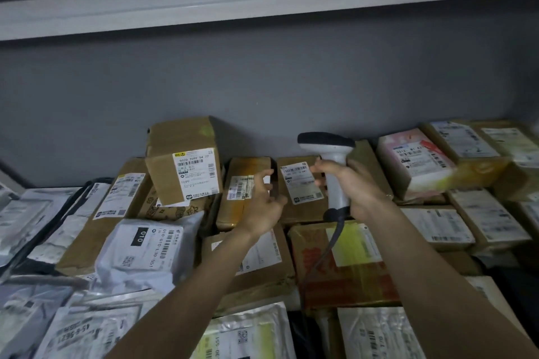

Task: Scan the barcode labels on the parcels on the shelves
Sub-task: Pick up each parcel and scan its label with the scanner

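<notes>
My right hand (354,183) grips the handle of a white barcode scanner (326,146) with a dark head that points left, its cable hanging down. My left hand (264,202) reaches forward with fingers spread at a small brown box (246,183) that bears a barcode label (239,187); thumb and fingers sit at the box's right edge. Right of it lies a second brown box with a white label (302,181), just below the scanner's head. A taller carton (182,159) with a large label stands tilted to the left.
Cardboard boxes and grey and white poly mailers (145,251) cover the whole shelf, stacked in layers. A pink-and-white parcel (414,157) and more cartons lie at the right. A grey wall rises behind, and a white shelf edge (262,0) runs overhead.
</notes>
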